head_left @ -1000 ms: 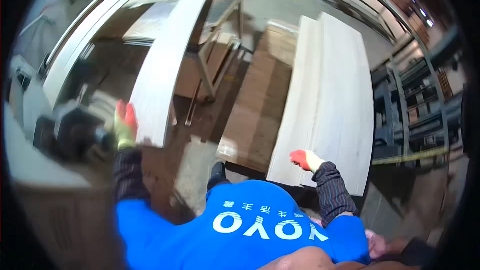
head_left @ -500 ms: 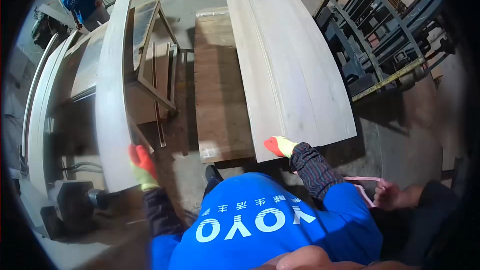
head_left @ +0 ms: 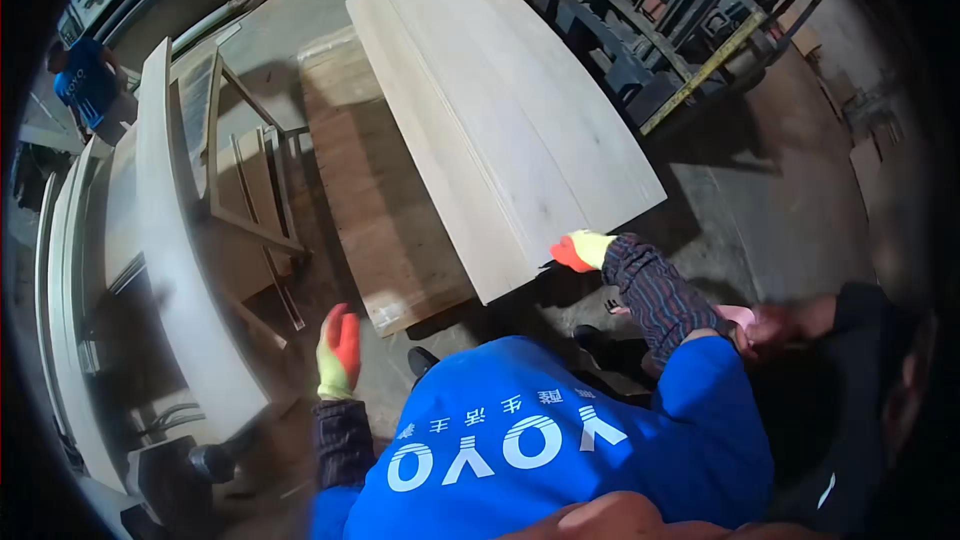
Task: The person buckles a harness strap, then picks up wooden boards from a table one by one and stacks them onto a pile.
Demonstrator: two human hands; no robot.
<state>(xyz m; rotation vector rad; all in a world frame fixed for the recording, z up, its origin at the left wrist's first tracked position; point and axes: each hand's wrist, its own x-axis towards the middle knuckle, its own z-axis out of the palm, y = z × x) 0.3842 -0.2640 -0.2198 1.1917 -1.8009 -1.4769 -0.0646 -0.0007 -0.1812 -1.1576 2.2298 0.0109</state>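
My left hand (head_left: 339, 345), in a yellow glove with red-orange fingers, is raised with its fingers stretched out and nothing in it. It is to the right of a long pale board (head_left: 185, 240), with a gap between them. My right hand (head_left: 582, 250), gloved alike, has its fingers curled together at the near edge of a stack of wide pale boards (head_left: 500, 110). A small dark tip shows beside these fingers; what they hold, if anything, I cannot make out. The stack lies partly over a brown wooden base (head_left: 375, 190).
A co-worker in a blue shirt (head_left: 88, 82) is at the far left. Another person's hand (head_left: 775, 325) holds something pink at the right. A metal-framed table (head_left: 215, 130) is behind the long board. A dark metal frame with a yellow bar (head_left: 705, 70) is at the upper right.
The view has turned right, so the boards appear further left. My left hand has come away from the long board. My right hand remains near the stack's front edge.
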